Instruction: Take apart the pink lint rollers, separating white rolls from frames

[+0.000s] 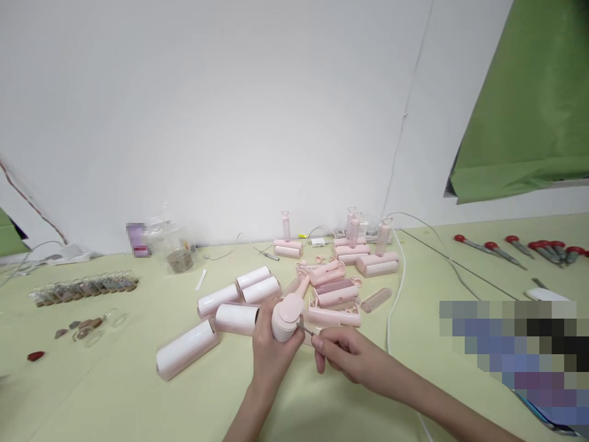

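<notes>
My left hand (270,356) grips a pink lint-roller handle piece (286,314), its round end turned up toward me. My right hand (338,353) pinches a thin metal tool (305,330) whose tip touches the pink piece's side. Just behind lie several white paper rolls (237,318) and a heap of pink roller parts (334,293) on the pale green table (138,393).
Assembled pink rollers (288,242) stand at the back near a white cable (398,288). Red-handled screwdrivers (519,247) lie far right. Small glass bottles (83,287) line the left side, and a clear bag (177,248) sits behind them. A green sheet (529,104) hangs at upper right.
</notes>
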The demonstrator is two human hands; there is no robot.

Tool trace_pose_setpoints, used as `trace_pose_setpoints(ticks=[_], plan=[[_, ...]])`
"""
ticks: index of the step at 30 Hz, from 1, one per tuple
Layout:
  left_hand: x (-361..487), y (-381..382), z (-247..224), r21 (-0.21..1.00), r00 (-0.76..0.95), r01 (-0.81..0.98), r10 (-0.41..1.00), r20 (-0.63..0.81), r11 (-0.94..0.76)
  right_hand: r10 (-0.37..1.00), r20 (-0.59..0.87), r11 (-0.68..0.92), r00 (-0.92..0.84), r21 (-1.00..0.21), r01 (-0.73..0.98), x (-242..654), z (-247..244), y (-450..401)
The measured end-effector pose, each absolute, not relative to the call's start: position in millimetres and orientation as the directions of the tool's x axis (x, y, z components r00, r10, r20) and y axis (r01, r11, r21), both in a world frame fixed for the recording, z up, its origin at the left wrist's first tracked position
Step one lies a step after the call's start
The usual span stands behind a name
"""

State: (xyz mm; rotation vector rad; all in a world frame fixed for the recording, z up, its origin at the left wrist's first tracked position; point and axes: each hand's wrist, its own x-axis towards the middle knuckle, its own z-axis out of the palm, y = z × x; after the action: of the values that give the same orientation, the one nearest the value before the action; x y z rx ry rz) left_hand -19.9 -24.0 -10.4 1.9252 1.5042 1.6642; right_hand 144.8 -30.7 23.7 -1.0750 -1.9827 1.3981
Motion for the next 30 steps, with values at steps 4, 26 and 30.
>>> trace_pose_setpoints(ticks=[4, 26, 30], plan=[[-22.2, -24.4, -4.5, 0.569, -0.052, 0.626, 0.699, 0.713, -0.533, 0.827, 0.032, 0.222, -0.562, -0.936, 0.274, 143.2, 22.6, -28.5], [13.3, 23.2, 36.0, 0.876, -0.059, 0.254, 0.897, 0.438, -0.411, 0.92, 0.348, 0.391, -0.182, -0.848, 0.358, 176.2, 54.6, 26.4], [6.2, 29.7, 25.8, 0.913, -0.145, 0.183, 0.908, 0.393, -0.365, 0.882, 0.315, 0.445, -0.349, -0.801, 0.4, 163.3, 49.5, 63.7]])
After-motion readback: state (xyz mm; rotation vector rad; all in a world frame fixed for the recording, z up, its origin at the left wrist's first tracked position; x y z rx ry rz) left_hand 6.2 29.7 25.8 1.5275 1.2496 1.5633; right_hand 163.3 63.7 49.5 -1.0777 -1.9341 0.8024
